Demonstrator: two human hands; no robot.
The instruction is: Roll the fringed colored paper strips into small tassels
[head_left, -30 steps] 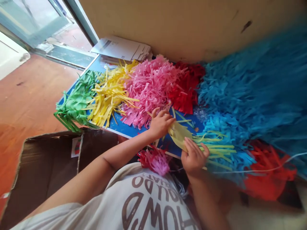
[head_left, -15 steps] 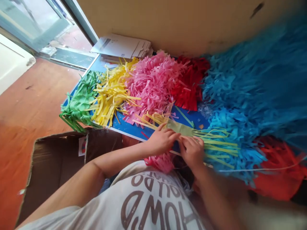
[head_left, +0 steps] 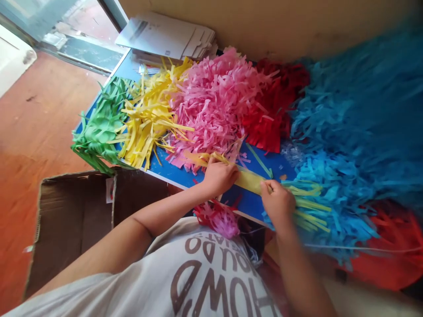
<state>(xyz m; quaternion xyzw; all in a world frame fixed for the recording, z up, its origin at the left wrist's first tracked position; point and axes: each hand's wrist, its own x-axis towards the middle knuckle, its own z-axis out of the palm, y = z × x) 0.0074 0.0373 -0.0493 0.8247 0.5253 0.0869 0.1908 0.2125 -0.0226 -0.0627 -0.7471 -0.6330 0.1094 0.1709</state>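
A yellow fringed tissue-paper piece [head_left: 249, 181] is stretched between my two hands over the blue table [head_left: 243, 201]. My left hand [head_left: 218, 177] is closed on its left part, with fringe strips poking out beyond the fingers. My right hand [head_left: 278, 200] is closed in a fist on its right part, and cut yellow strips fan out past it over the blue fringe [head_left: 325, 176]. Just behind my left hand lies a heap of pink fringe [head_left: 211, 101]. Red and pink strips [head_left: 218, 220] hang at the table's front edge, against my shirt.
Yellow fringe [head_left: 150, 114] and green fringe [head_left: 102, 119] lie to the left, red fringe [head_left: 269, 110] behind. A stack of papers [head_left: 165, 35] stands against the wall. An open cardboard box [head_left: 72, 220] is below left. A white string [head_left: 357, 248] crosses at right.
My hands came together at the middle of the yellow paper, then drew apart. The paper has gone from loose and wide to a narrow, taut band. The view has shifted slightly.
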